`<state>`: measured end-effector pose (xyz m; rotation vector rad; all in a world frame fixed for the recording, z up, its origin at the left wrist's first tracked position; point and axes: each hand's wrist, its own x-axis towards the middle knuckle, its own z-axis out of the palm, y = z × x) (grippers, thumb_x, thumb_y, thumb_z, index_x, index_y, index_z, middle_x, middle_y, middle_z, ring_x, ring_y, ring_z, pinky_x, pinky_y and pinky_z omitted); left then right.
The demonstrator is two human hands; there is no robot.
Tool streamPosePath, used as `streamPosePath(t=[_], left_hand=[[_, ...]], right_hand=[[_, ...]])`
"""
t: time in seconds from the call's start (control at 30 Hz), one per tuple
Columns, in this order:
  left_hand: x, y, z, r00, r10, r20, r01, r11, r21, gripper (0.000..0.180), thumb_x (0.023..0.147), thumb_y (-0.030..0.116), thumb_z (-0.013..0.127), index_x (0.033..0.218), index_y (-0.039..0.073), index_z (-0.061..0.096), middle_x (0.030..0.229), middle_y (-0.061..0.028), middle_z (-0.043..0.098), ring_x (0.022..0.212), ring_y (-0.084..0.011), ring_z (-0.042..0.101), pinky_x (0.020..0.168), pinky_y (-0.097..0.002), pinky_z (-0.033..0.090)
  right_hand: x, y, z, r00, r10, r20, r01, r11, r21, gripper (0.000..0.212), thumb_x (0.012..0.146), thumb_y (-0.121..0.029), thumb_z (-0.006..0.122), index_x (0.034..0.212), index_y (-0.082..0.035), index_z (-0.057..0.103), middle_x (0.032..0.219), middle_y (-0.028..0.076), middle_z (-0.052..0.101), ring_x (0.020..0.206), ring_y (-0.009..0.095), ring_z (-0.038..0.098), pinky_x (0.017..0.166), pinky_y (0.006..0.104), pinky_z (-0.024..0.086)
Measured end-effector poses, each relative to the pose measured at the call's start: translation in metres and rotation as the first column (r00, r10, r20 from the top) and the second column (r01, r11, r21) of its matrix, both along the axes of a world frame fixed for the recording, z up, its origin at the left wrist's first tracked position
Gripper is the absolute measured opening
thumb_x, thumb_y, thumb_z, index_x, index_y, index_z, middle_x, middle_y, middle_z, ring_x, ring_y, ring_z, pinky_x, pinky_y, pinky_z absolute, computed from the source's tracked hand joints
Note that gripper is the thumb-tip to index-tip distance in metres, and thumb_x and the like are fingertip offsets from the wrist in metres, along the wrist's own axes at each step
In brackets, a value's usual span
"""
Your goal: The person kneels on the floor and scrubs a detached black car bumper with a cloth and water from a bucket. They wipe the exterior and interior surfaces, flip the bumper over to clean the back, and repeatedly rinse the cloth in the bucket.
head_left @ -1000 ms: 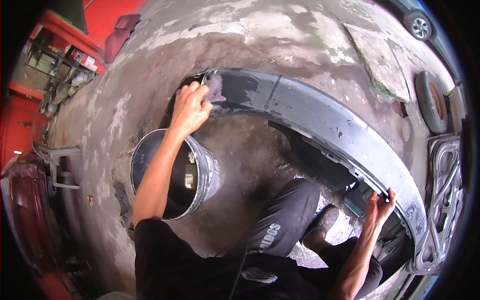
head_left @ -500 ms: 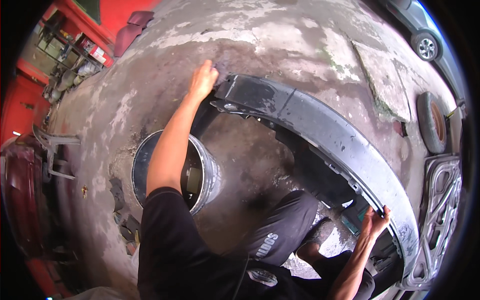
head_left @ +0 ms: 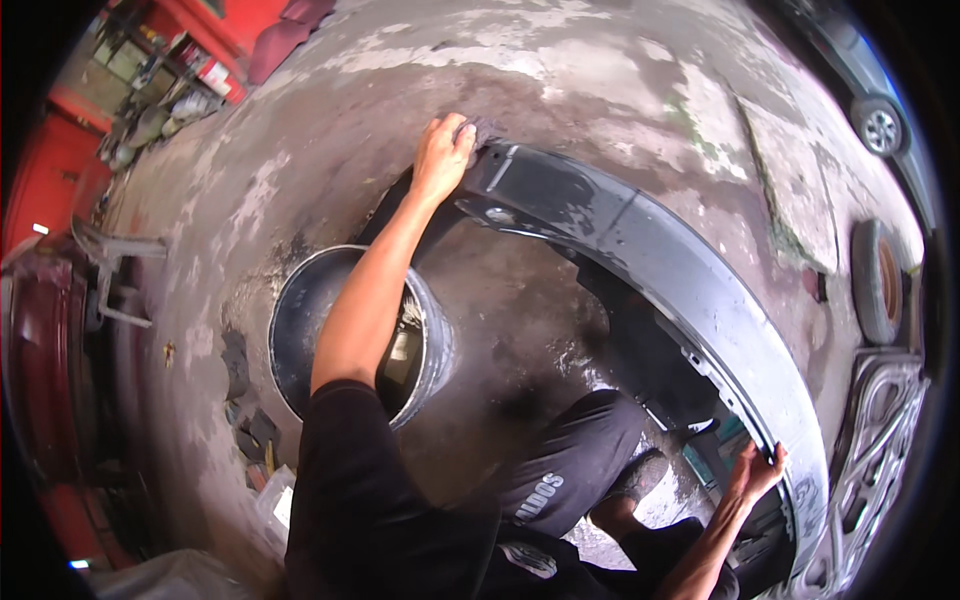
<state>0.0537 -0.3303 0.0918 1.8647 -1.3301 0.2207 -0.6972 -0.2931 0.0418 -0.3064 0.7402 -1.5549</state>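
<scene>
A long, curved car bumper point(head_left: 640, 225), dark grey and scuffed with wet patches, arcs from the upper middle down to the lower right. At its far left end, my left hand point(head_left: 443, 160) is closed on a dark grey cloth-like piece point(head_left: 483, 131), which lies against the bumper's end. Whether it is a rag or a sanding pad I cannot make out. My right hand point(head_left: 757, 474) grips the bumper's inner edge near its right end, thumb and fingers wrapped round the rim. Below my left forearm stands a large round bucket point(head_left: 432, 345) with water in it, partly hidden by the arm.
A loose tyre point(head_left: 877, 283) and a bare metal panel point(head_left: 880, 430) are to the right, beyond the bumper. A parked car point(head_left: 890, 110) stands at the upper right. At the left are a chair frame point(head_left: 118, 262), and scraps point(head_left: 262, 430) near the bucket.
My left hand has come right and slightly down with the dark piece, onto the bumper's end. The right hand keeps its hold. The whole view has shifted a little.
</scene>
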Motion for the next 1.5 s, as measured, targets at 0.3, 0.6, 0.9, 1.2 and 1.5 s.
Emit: streamPosePath(t=[0.3, 0.6, 0.9, 1.2, 1.5], left_hand=[[0.081, -0.001, -0.071, 0.882, 0.45, -0.138, -0.319, 0.786, 0.53, 0.027, 0.097, 0.022, 0.051, 0.118, 0.005, 0.057, 0.112, -0.0283, 0.066, 0.11, -0.046, 0.062, 0.09, -0.0559, 0.049], [0.083, 0.092, 0.007, 0.893, 0.375, -0.248, -0.305, 0.911, 0.277, 0.029, 0.093, 0.021, 0.063, 0.117, 0.006, 0.065, 0.114, -0.0213, 0.069, 0.111, -0.0364, 0.064, 0.095, -0.0409, 0.049], [-0.035, 0.284, 0.074, 0.651, 0.355, -0.671, -0.059, 0.905, 0.421, 0.024, 0.087, 0.016, 0.075, 0.107, 0.003, 0.068, 0.093, -0.0068, 0.07, 0.082, -0.0116, 0.064, 0.076, -0.027, 0.051], [0.006, 0.342, -0.177, 0.981, 0.192, 0.03, -0.032, 0.004, 0.999, 0.037, 0.078, 0.009, 0.068, 0.113, -0.002, 0.067, 0.12, -0.0246, 0.066, 0.107, -0.0396, 0.065, 0.098, -0.0417, 0.052], [-0.047, 0.272, 0.06, 0.292, 0.288, -0.912, -0.098, 0.958, 0.271, 0.041, 0.082, 0.009, 0.062, 0.121, 0.0, 0.058, 0.101, -0.013, 0.07, 0.076, -0.0234, 0.071, 0.045, -0.0366, 0.056]], right_hand=[[0.009, -0.004, 0.004, 0.999, -0.043, -0.005, 0.043, 0.997, 0.064, 0.026, 0.087, -0.003, 0.064, 0.111, 0.002, 0.056, 0.118, 0.017, 0.061, 0.108, 0.027, 0.062, 0.098, 0.0437, 0.052], [0.019, -0.016, 0.002, 0.994, -0.1, 0.05, 0.093, 0.987, 0.134, 0.023, 0.085, -0.001, 0.064, 0.105, 0.002, 0.056, 0.108, 0.015, 0.064, 0.104, 0.028, 0.064, 0.097, 0.046, 0.053], [0.017, -0.015, 0.01, 0.991, -0.097, 0.088, 0.084, 0.988, 0.131, 0.031, 0.087, -0.004, 0.064, 0.115, 0.008, 0.058, 0.117, 0.019, 0.065, 0.108, 0.029, 0.064, 0.098, 0.0427, 0.053], [0.006, -0.036, 0.033, 0.99, -0.067, 0.122, 0.054, 0.993, 0.103, 0.039, 0.089, -0.008, 0.066, 0.123, 0.008, 0.056, 0.12, 0.021, 0.065, 0.108, 0.03, 0.065, 0.093, 0.0415, 0.058], [-0.012, -0.022, 0.034, 0.99, -0.003, 0.138, -0.001, 1.0, 0.031, 0.037, 0.089, -0.004, 0.066, 0.124, 0.005, 0.056, 0.12, 0.021, 0.064, 0.107, 0.031, 0.065, 0.094, 0.043, 0.057]])
